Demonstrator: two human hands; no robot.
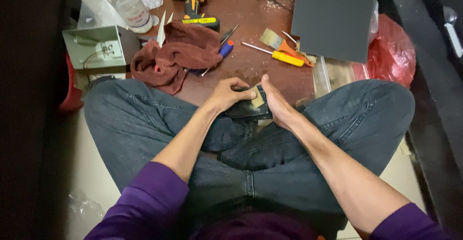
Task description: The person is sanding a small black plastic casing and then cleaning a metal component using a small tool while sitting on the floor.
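I sit cross-legged in dark jeans at a low brown table. Both hands meet at its near edge over a dark flat object with a small tan patch on it. My left hand grips the object from the left with fingers curled over its top. Against its right end presses my right hand, thumb up along the side. What the dark object is stays unclear.
On the table lie a maroon cloth, a yellow cordless drill, a yellow-handled screwdriver, a blue-handled tool, a paintbrush and a clear bottle. A grey panel, red bag and grey metal box stand around.
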